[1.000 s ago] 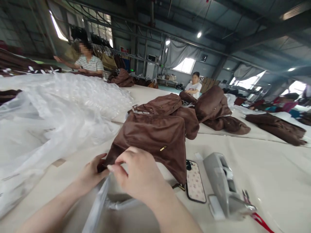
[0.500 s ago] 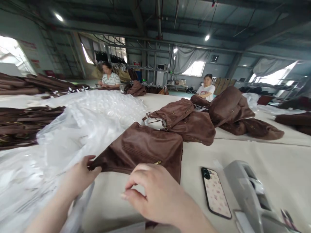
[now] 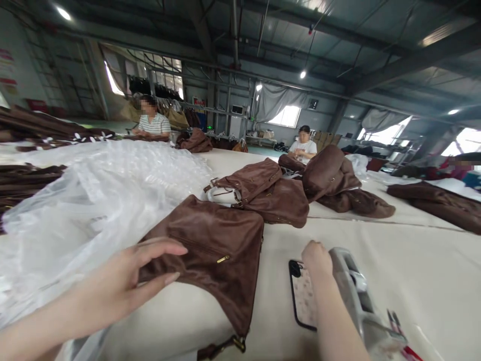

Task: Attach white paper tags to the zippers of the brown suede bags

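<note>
A dark brown leather bag with a gold zip pull lies flat in front of me, its strap and buckle hanging toward the near edge. Over the bag's left part is my left hand, thumb and fingers apart, holding nothing. My right hand is beyond the bag's right side, at the top of a phone in a patterned case and beside a grey tape dispenser. Its fingers are curled down, and whatever they hold is hidden.
Clear plastic bags are heaped at the left, near stacked brown pieces. More brown bags lie behind the front one. Tweezers or snips rest at the lower right. Two people sit across the table; another is partly visible at far right.
My right hand has moved right, from above the bag to beside the dispenser. My left hand has let go of the bag's left corner and opened above it. The view has turned right.
</note>
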The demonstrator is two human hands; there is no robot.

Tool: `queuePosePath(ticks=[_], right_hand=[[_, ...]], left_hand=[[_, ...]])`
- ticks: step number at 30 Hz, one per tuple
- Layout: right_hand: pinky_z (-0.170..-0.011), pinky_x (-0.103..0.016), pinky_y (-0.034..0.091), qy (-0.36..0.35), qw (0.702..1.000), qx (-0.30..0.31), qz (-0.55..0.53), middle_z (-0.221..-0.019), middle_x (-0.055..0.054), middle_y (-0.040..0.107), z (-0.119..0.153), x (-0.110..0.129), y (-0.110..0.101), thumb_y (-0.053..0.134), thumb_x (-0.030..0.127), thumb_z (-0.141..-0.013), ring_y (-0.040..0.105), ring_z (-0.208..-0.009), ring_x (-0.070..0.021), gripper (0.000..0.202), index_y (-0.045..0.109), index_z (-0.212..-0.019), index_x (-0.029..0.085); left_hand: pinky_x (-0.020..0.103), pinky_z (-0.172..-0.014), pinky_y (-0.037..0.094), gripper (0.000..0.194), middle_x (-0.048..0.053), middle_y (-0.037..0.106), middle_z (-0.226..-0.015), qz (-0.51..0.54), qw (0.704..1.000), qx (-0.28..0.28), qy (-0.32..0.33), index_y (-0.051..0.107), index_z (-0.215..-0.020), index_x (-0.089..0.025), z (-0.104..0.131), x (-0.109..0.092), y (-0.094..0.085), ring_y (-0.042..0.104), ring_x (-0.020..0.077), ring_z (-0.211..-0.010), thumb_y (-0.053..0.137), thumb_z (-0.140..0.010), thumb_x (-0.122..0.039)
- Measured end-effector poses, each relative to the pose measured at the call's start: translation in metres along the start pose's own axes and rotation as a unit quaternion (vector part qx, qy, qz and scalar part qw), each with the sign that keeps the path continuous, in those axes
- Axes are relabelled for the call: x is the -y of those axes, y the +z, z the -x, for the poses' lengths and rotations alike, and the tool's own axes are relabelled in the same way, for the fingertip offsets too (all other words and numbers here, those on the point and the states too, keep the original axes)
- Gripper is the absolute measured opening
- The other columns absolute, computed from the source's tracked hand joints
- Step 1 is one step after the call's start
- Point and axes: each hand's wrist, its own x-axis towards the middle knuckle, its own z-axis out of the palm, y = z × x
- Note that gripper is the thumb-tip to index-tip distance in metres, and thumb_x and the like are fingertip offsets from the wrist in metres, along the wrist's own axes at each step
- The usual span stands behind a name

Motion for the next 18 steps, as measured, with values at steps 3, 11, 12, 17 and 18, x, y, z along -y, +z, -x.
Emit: queuePosePath(ticks=[3, 11, 12, 17, 18], right_hand=[[-0.070, -0.030, 0.049, 0.019, 0.999, 0.024, 0.010, -0.090, -0.023, 0.069, -0.002, -0.017, 0.028, 0.038, 0.001, -0.082, 0.069, -0.086, -0.0279, 0.032, 0.069, -0.087, 0.002], [-0.069, -0.034, 0.049, -0.024, 1.000, 0.010, -0.005, -0.087, -0.018, 0.071, -0.004, -0.030, 0.023, 0.040, 0.011, -0.085, 0.068, -0.080, -0.0272, 0.031, 0.071, -0.085, 0.011], [-0.071, -0.034, 0.049, -0.042, 0.999, -0.022, -0.021, -0.095, -0.016, 0.071, 0.004, -0.026, 0.015, 0.041, 0.015, -0.087, 0.068, -0.083, -0.0265, 0.030, 0.071, -0.090, 0.014], [-0.085, -0.032, 0.047, -0.241, 0.914, -0.183, -0.269, -0.107, -0.006, 0.066, 0.075, 0.041, -0.013, 0.048, 0.027, -0.089, 0.062, -0.094, -0.0208, 0.023, 0.069, -0.097, 0.023], [-0.084, -0.031, 0.048, -0.283, 0.895, -0.159, -0.306, -0.104, -0.006, 0.066, 0.090, 0.060, -0.013, 0.048, 0.026, -0.090, 0.063, -0.091, -0.0198, 0.023, 0.070, -0.095, 0.024]], left_hand=[[0.024, -0.082, 0.051, 0.030, 0.002, 0.068, -0.108, 0.021, 0.990, 0.126, 0.067, 0.066, -0.107, -0.029, -0.008, -0.038, 0.010, 0.064, 0.0196, -0.092, 0.061, -0.079, -0.040], [0.024, -0.077, 0.047, 0.019, 0.003, 0.067, -0.091, 0.130, 0.982, 0.135, 0.019, 0.067, -0.092, -0.021, -0.006, -0.038, 0.096, 0.061, 0.0148, -0.083, 0.057, -0.082, -0.034], [0.024, -0.074, 0.046, 0.021, 0.003, 0.067, -0.087, 0.160, 0.979, 0.124, -0.011, 0.067, -0.088, -0.019, -0.007, -0.028, 0.109, 0.060, 0.0149, -0.080, 0.056, -0.082, -0.036], [0.022, -0.056, 0.040, 0.045, 0.006, 0.065, -0.073, 0.363, 0.909, 0.093, -0.181, 0.066, -0.078, -0.013, -0.017, 0.008, 0.148, 0.055, 0.0123, -0.063, 0.054, -0.078, -0.055], [0.022, -0.054, 0.038, 0.050, 0.007, 0.066, -0.073, 0.396, 0.891, 0.098, -0.202, 0.066, -0.081, -0.012, -0.018, 0.011, 0.150, 0.054, 0.0119, -0.060, 0.053, -0.076, -0.060]])
